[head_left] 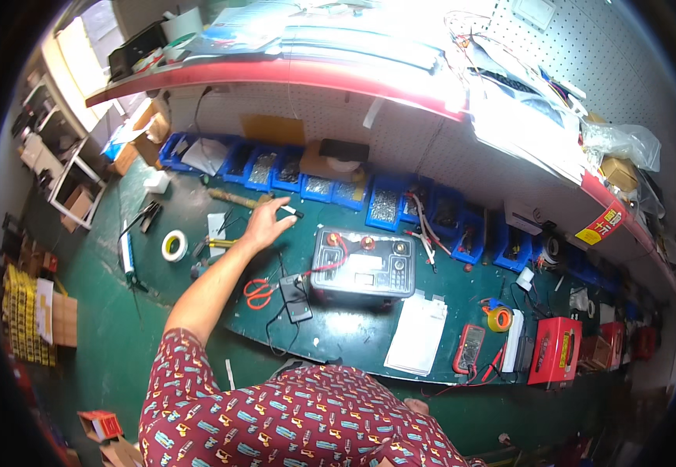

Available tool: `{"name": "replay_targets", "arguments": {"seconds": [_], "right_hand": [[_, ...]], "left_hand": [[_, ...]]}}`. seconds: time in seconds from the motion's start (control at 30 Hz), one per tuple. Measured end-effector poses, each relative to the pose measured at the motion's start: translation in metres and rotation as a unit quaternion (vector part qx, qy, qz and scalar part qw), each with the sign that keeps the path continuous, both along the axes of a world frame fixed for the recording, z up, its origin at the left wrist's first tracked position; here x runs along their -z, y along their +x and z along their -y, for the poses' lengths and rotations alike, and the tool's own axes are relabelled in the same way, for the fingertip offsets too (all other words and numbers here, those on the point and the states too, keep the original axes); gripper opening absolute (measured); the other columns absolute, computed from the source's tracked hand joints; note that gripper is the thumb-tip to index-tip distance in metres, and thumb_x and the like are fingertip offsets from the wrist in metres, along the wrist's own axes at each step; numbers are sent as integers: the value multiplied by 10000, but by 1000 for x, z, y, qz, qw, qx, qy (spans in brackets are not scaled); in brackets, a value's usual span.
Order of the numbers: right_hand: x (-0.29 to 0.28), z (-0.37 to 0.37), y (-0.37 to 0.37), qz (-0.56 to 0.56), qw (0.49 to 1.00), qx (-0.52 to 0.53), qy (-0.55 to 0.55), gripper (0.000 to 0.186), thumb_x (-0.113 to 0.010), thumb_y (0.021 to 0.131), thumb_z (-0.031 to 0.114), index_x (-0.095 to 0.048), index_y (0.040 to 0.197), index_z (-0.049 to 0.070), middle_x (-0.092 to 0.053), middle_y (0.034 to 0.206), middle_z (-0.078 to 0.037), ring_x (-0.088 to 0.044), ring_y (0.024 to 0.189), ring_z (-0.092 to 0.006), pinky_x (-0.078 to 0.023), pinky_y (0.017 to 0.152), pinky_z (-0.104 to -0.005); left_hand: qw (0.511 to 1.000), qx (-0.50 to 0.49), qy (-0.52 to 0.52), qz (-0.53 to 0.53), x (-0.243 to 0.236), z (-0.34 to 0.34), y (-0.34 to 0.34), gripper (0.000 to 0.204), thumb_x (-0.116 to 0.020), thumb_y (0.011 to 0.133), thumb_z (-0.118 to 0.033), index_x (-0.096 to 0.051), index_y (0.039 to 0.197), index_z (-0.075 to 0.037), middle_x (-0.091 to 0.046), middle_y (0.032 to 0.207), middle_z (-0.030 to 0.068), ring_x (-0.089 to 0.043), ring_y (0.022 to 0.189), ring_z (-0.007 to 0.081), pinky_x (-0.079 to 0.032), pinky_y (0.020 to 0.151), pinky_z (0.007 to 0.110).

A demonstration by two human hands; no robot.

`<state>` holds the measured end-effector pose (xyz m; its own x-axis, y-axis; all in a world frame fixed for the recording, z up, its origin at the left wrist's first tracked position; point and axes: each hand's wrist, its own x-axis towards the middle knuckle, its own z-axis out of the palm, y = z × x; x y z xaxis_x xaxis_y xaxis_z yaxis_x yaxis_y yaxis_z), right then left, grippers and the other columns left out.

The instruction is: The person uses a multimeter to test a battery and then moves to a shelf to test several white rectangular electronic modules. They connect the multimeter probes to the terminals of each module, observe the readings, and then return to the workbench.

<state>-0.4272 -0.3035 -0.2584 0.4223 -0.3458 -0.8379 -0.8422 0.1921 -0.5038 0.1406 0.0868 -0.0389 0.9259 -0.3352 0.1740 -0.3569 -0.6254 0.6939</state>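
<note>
My left hand reaches over the green bench, thumb and fingers apart, with nothing visibly gripped. Just beyond its fingers lies a brownish stick-like tool. A small black-and-white piece sits by the fingertips; whether they touch is unclear. To the right stands a grey and black battery-like box with several brass-coloured terminals on top and a red lead. Orange-handled scissors and a black power adapter rest nearer to me. My right hand does not show; a small skin-toned patch beyond the shirt is unidentifiable.
Blue parts bins line the back, under a red-edged shelf. White papers, a red multimeter and a red box stand right. Leftward are a tape roll and a soldering-iron-like tool.
</note>
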Motion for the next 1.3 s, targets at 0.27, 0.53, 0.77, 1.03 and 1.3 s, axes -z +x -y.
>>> {"name": "replay_targets", "arguments": {"seconds": [0.27,0.53,0.77,1.03,1.3], "right_hand": [[-15,-113,19,-18,993,106,-40,228,-667,972,186,-684,993,-40,-678,845,-69,-622,726,-134,-525,695,-294],[-59,-200,2,-33,983,173,-51,217,-667,977,180,-684,992,-35,-672,847,-62,-613,736,-128,-522,706,-298],[-80,-221,-3,-46,980,186,-58,207,-667,982,175,-684,991,-31,-666,849,-56,-605,745,-123,-520,717,-302],[-78,-196,-9,-15,986,148,-75,196,-667,987,169,-684,990,-26,-660,851,-49,-597,755,-117,-517,729,-307],[-87,-112,55,198,966,31,-166,213,-670,993,175,-658,952,-33,-627,844,-17,-547,731,-88,-492,716,-269]], "left_hand": [[961,147,185,144,19,103,207,674,-798,723,-423,-643,1218,7,-620,1272,269,-548,1250,434,-424,1086,469],[956,164,215,118,33,137,266,715,-692,764,-595,-624,1272,-98,-652,1249,196,-609,1201,374,-487,1021,459],[940,267,182,110,58,134,314,611,-802,616,-297,-686,1169,-62,-669,1154,234,-612,1150,408,-488,1004,474],[959,194,136,153,23,106,278,499,-785,627,-319,-721,1037,-43,-702,1039,245,-658,1013,423,-527,937,472],[957,83,-240,-143,-14,-21,132,376,-711,856,-220,-672,1163,-7,-704,1022,74,-663,939,142,-531,830,313]]}}
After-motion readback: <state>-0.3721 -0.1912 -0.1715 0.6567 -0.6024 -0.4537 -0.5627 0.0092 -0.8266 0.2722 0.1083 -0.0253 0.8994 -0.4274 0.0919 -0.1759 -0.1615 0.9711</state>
